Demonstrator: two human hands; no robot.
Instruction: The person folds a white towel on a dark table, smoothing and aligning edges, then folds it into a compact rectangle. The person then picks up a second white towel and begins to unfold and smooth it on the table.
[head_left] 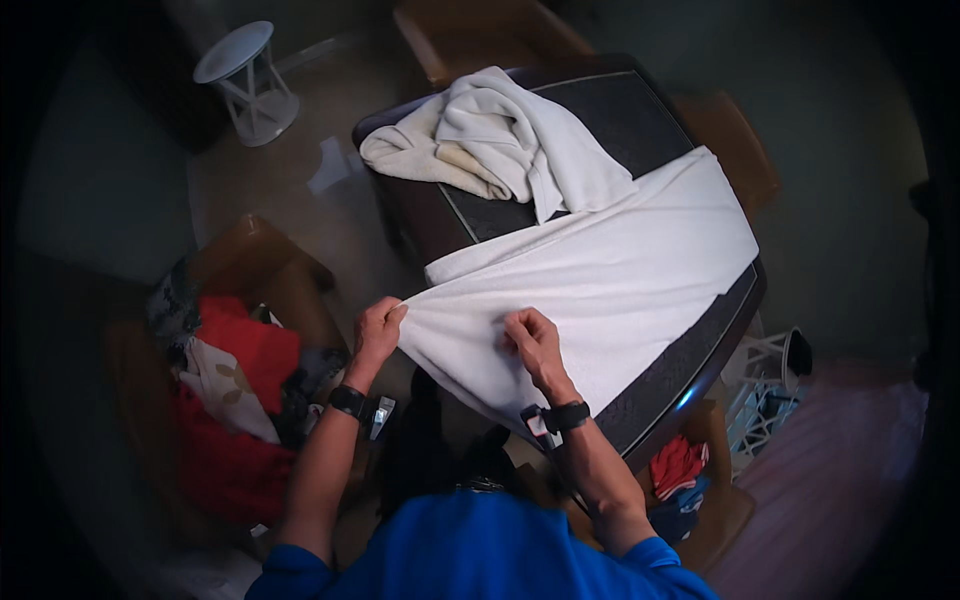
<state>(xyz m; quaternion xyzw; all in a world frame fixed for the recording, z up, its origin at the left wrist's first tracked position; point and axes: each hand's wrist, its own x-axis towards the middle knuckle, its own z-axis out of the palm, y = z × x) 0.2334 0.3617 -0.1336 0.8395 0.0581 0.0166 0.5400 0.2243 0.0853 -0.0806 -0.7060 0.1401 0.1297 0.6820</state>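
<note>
A large white towel (620,265) lies spread across the dark table, its near left part pulled out past the table's edge. My left hand (380,328) pinches the towel's left corner, and folds run from that grip toward the far right. Over the near part of the towel is my right hand (535,345), fingers curled and thumb pressed in. Whether any cloth is caught in the right fingers is hidden. Farther back, a crumpled off-white towel (520,135) rests in a heap, meeting the spread towel's far edge.
The dark table (600,100) has brown chairs around it. Red and patterned clothes (245,350) pile on the left chair (240,255). Red and blue clothes (680,470) lie on the near right chair, beside a white lattice basket (765,400). A white stool (245,80) stands far left.
</note>
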